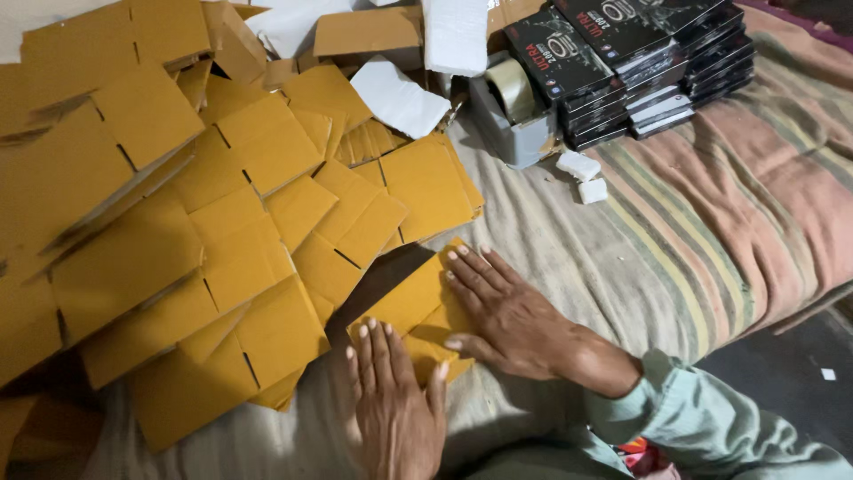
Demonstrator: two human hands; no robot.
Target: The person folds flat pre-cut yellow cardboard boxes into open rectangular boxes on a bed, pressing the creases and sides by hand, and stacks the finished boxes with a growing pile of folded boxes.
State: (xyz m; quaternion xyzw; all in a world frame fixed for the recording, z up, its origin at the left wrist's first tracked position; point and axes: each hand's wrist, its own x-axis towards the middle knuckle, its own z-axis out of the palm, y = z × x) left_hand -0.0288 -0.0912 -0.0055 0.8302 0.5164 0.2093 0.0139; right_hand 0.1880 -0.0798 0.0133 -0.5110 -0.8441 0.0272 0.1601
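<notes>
On the striped cloth (711, 204), a flat yellow-brown cardboard blank (418, 307) lies creased.

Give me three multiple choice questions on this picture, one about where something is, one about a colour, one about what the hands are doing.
1. Where is the tape dispenser?
A. Beside the stack of black boxes
B. Under the left hand
C. On the dark floor

2. What colour are the flat cardboard pieces?
A. Blue
B. Yellow-brown
C. Black

3. How are the left hand and right hand placed?
A. Lifted in the air
B. Closed around the tape
C. Pressed flat, fingers spread, on a folded cardboard piece

Answers: 1 A, the grey dispenser sits just left of the black stack on the striped cloth. 2 B, the whole pile is yellow-brown. 3 C, both palms lie open on the piece.
</notes>
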